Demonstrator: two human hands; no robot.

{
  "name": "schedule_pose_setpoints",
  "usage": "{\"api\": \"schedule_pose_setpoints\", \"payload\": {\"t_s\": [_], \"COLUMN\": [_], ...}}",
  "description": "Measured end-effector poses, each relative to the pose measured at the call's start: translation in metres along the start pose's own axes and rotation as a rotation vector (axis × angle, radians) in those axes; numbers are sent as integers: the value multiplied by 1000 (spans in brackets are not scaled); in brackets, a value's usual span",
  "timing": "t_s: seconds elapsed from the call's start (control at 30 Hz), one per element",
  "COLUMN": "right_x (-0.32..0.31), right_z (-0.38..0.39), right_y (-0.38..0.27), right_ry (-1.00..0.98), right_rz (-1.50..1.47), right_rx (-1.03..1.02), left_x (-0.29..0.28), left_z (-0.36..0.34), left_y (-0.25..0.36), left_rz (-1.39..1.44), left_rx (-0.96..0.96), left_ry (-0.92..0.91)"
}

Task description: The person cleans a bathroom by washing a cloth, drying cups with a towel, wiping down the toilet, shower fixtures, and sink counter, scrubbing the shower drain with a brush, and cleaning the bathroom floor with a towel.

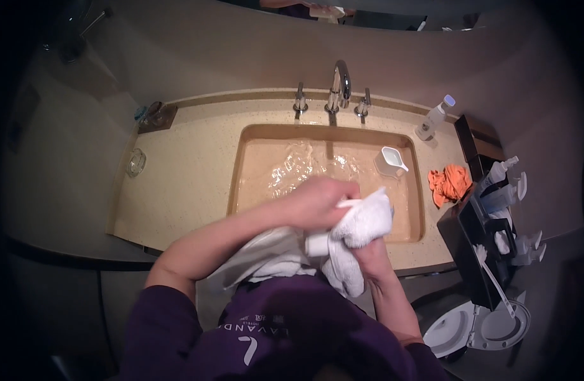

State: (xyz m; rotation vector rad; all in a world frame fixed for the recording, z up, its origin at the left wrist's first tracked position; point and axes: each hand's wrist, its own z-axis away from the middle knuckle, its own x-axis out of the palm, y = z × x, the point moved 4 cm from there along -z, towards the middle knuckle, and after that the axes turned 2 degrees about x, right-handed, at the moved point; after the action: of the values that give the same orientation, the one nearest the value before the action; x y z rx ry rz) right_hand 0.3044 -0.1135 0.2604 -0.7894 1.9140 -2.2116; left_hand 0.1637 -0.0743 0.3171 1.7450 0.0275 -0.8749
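Above the near edge of a water-filled sink point(420, 190), I hold a bunched white towel point(366, 223) in both hands. My left hand point(323, 198) is closed on its upper left side, where a thin white edge shows by the fingers. From below, my right hand point(372, 257) grips the towel, its fingers mostly covered by the cloth. One end hangs down past my right wrist. More white cloth point(266, 257) lies between my left forearm and my purple shirt. Whether anything is wrapped inside the towel is hidden.
A white scoop-like cup point(391, 162) floats at the sink's right. Behind stand a chrome faucet point(340, 86) and two handles. On the right are a spray bottle point(435, 119), an orange cloth point(449, 184) and a black caddy point(469, 247) with bottles and a brush. A glass dish point(135, 162) sits left.
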Motion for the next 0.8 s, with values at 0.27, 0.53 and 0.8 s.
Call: {"api": "schedule_pose_setpoints", "payload": {"t_s": [0.27, 0.53, 0.8], "right_x": [-82, -68, -12], "right_z": [59, 42, -38], "right_y": [-95, -91, -14], "right_ry": [127, 277, 258], "right_rz": [-338, -166, -479], "right_rx": [-737, -459, -91], "left_x": [73, -39, 68], "left_z": [81, 111, 58], "left_y": [-91, 60, 28], "left_rz": [240, 1520, 11], "left_rx": [-457, 121, 79], "left_ry": [-344, 593, 712]}}
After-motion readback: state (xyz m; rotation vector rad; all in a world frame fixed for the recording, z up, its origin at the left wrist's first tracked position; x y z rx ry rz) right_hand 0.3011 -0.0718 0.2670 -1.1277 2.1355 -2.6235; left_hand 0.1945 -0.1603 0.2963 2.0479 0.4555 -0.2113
